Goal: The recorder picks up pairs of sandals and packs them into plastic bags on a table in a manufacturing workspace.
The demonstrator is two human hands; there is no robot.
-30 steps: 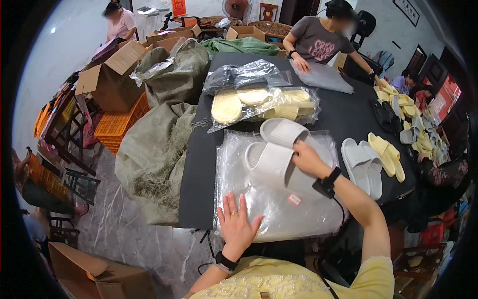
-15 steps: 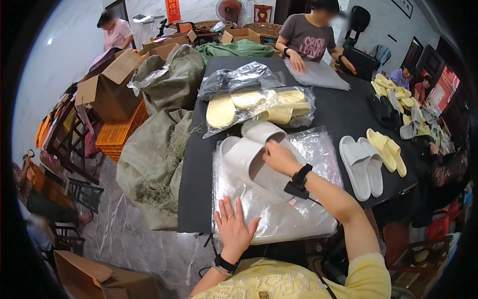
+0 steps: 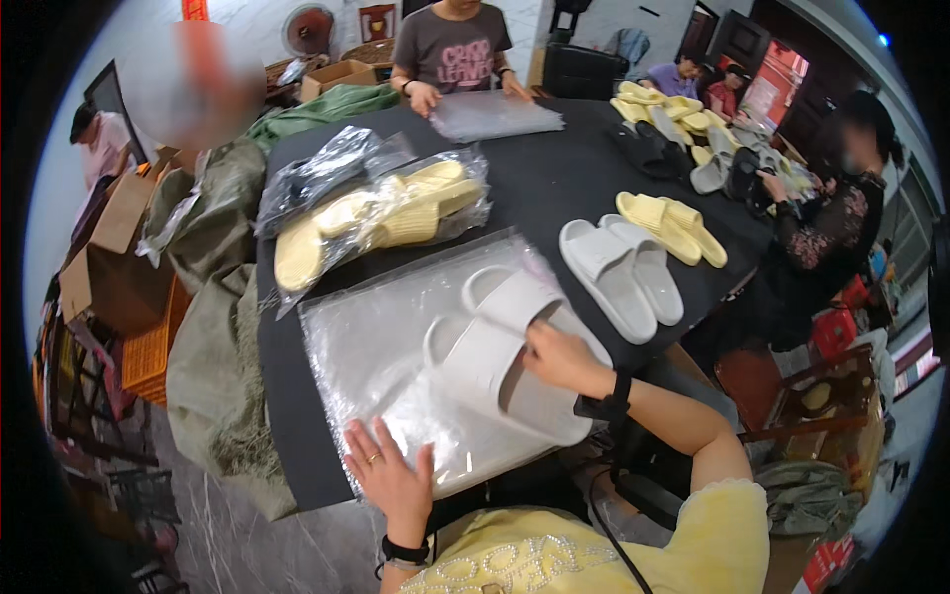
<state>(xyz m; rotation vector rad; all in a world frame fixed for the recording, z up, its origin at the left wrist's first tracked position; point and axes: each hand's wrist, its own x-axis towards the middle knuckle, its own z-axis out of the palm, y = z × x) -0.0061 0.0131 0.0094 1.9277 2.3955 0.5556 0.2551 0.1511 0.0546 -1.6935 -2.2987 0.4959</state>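
Observation:
A pair of light grey slide slippers (image 3: 481, 374) lies over the right part of a stack of clear plastic bags (image 3: 371, 332). My right hand (image 3: 564, 358) is closed on the pair where the two slippers meet, thumb and fingers pinching near the strap openings. The heel ends reach the stack's near right edge. My left hand (image 3: 389, 472) lies flat on the bags' near left corner, fingers spread, holding nothing. To the right, another grey pair (image 3: 621, 272) and a yellow pair (image 3: 675, 226) stand on the black table (image 3: 529, 188).
Bagged yellow slippers (image 3: 391, 213) and a dark bagged pair (image 3: 322, 178) lie beyond the stack. Across the table a person handles clear bags (image 3: 495, 114). Loose slippers (image 3: 727, 148) pile up at far right, near a person in black (image 3: 826, 223). Green sacks (image 3: 213, 327) stand left.
The view has swung to the right. My right hand has brought the grey slippers nearer to me and rightward across the bags. My left hand stays flat on the near left corner.

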